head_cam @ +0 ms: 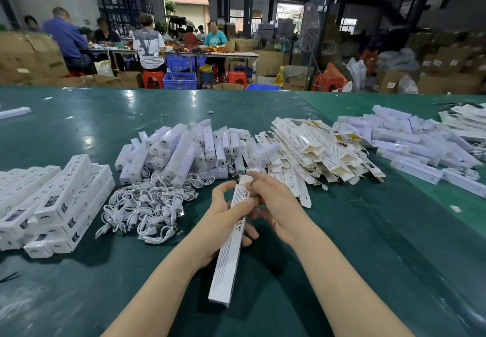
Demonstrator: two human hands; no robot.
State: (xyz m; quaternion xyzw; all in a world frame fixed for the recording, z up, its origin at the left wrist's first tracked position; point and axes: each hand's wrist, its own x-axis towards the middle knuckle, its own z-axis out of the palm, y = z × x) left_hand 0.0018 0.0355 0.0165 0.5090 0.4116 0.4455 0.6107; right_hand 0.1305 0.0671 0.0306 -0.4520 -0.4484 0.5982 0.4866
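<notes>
A long white printed carton slants above the green table, its far end up and its near end toward me. My left hand grips the carton's upper part, thumb across the printed face. My right hand curls round the carton's far end, where its white end flap sticks up by the fingertips. What is inside the carton is hidden.
Closed white cartons are stacked at the left. White lamp bars and a tangle of white cables lie ahead. Flat unfolded cartons and more lamps spread to the right. Several people work at a far table.
</notes>
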